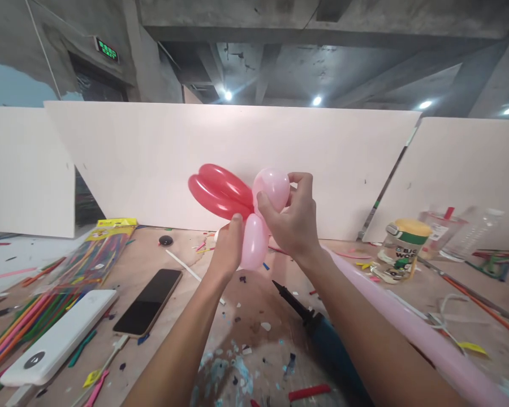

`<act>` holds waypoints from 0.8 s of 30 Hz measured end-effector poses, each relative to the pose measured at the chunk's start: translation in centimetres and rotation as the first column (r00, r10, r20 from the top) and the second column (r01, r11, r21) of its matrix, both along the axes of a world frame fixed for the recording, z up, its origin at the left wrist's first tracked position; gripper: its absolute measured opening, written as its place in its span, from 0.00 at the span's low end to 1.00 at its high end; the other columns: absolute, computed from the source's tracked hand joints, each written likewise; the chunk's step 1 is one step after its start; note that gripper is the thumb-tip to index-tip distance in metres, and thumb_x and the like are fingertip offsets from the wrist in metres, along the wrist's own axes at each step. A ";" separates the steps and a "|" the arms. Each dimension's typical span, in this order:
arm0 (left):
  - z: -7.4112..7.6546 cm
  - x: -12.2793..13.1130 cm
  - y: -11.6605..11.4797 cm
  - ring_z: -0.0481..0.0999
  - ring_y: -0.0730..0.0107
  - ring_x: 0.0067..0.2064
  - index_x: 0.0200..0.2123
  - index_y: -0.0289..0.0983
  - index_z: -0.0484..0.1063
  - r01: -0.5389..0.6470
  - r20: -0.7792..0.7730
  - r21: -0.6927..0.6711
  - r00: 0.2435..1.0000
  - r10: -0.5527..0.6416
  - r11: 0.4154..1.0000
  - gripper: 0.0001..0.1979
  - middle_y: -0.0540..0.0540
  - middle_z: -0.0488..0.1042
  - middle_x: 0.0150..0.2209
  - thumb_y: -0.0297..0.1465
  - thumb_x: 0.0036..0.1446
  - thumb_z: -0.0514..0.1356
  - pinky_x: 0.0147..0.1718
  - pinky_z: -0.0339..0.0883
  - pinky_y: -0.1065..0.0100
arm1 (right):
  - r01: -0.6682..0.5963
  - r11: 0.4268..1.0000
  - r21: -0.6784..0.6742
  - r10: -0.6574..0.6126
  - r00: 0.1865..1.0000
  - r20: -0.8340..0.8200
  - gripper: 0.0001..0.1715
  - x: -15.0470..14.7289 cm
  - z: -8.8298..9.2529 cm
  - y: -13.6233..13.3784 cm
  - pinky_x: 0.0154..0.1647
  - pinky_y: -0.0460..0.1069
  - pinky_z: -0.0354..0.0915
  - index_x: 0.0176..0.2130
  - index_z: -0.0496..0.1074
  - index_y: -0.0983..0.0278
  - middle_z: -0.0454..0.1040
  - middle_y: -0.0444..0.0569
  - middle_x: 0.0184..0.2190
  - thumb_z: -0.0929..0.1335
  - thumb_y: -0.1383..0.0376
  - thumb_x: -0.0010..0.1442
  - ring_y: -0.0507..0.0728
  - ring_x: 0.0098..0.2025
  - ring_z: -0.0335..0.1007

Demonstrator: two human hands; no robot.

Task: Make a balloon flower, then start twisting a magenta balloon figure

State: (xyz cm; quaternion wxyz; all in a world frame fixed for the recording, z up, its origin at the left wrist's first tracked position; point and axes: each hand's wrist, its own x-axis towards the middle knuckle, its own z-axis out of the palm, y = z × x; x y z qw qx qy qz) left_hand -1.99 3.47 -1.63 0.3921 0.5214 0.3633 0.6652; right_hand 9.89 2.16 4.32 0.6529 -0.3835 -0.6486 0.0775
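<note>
Both my hands are raised over the table, holding a twisted balloon figure. My left hand (229, 244) pinches the joint where two red balloon loops (218, 191) meet the pink bubbles. My right hand (292, 217) wraps its fingers round the upper pink bubble (275, 186); a second pink bubble (253, 240) hangs below between the hands. A long inflated pink balloon tail (407, 325) trails away to the lower right under my right forearm.
On the wooden table (254, 316) lie a black balloon pump (318, 328), a black phone (148, 302), a white power bank (59, 336), a packet of uninflated coloured balloons (93, 254), a yellow-lidded jar (402, 243), a plastic cup (439, 229) and balloon scraps. White boards (220, 158) stand behind.
</note>
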 end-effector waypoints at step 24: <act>-0.2 -5.1 1.0 0.68 0.46 0.55 0.52 0.35 0.69 0.703 0.178 0.074 0.689 -0.703 0.708 0.32 0.35 0.69 0.54 0.49 0.49 0.63 0.51 0.65 0.53 | 0.230 0.967 0.109 -0.254 0.826 0.503 0.23 5.2 -3.0 -1.5 0.43 0.57 0.64 0.55 0.63 0.60 0.73 0.54 0.46 0.63 0.59 0.61 0.63 0.46 0.69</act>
